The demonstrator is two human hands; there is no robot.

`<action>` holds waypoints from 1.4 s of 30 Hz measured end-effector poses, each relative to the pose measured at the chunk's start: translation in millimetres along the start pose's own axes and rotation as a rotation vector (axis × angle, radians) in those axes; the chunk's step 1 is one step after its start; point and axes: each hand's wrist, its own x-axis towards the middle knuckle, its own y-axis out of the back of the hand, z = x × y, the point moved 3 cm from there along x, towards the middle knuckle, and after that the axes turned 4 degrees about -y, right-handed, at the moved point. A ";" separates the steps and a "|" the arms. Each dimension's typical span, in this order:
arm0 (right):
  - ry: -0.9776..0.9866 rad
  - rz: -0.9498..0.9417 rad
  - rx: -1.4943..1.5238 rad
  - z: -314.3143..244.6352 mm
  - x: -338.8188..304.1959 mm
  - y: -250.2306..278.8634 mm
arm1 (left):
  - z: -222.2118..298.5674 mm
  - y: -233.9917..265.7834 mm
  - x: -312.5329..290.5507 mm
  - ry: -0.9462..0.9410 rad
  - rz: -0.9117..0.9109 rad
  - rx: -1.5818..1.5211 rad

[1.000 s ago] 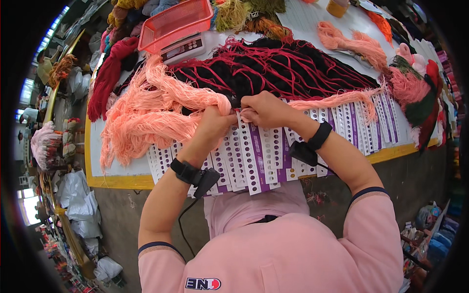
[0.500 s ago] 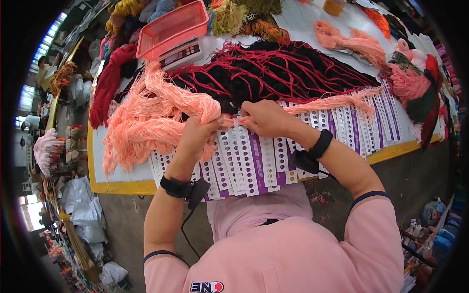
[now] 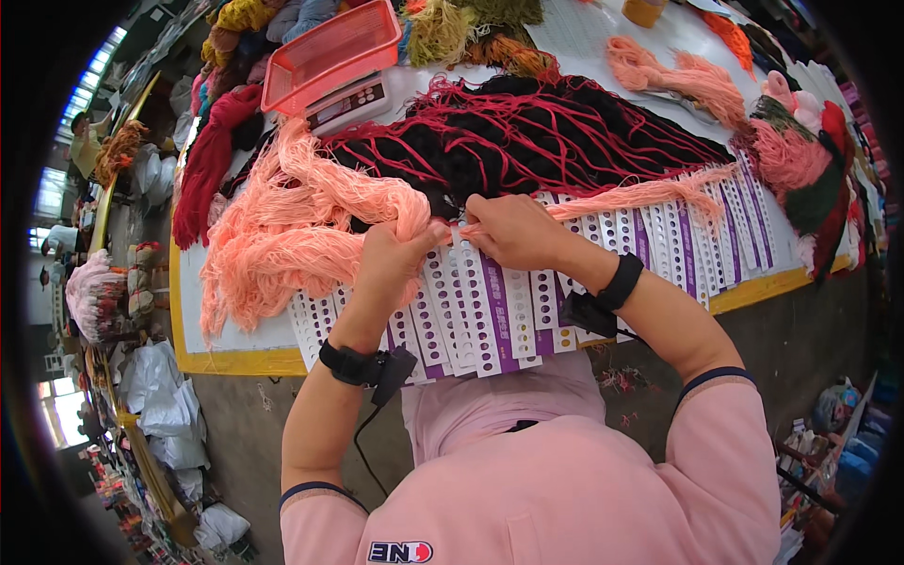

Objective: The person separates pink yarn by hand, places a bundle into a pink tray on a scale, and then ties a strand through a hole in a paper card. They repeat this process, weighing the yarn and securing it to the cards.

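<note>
Pinching yarn right at the centre of the frame: I have the left hand (image 3: 388,264) curled around the peach yarn (image 3: 311,184), thumb and forefinger pressed on it, and the right hand (image 3: 513,231) closed just beside it. Its fingers bend under, so I cannot tell exactly how the right fingertips sit. A short length of that yarn bridges the two hands; the loose mass spreads left of centre, and a thin tail runs off toward the right.

Now the writing! Below the hands I get a fan of punched cards (image 3: 493,315), white with rows of round holes, and purple bands carrying pale upright characters. At the bottom edge, the pink shirt (image 3: 565,480) shows a logo patch (image 3: 400,553), dark letters beside a red mark, upside down to me. Upper left, the digital scale (image 3: 350,102) shows a dark panel, its marks too small for me to make out.

On to containers: the red basket (image 3: 334,55) tilts in view above the scale, slatted sides, bare floor showing. At the top edge, right of centre, there's an amber jar (image 3: 644,11), cut off by the frame. Down the left side, white plastic bags (image 3: 155,391) bulge, their contents hidden from me. Behind the hands sprawls black and crimson yarn (image 3: 565,132).
</note>
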 end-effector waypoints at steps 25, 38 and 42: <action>-0.118 0.051 0.184 6.1 12.3 6.8 | -4.4 -4.5 13.8 -0.236 -0.437 -0.029; -0.068 0.021 0.064 4.1 7.8 12.4 | 13.0 221.2 -20.0 -0.375 0.616 -0.680; -0.243 -0.184 0.428 18.3 15.6 1.5 | 11.2 302.9 -40.5 -0.326 0.842 0.392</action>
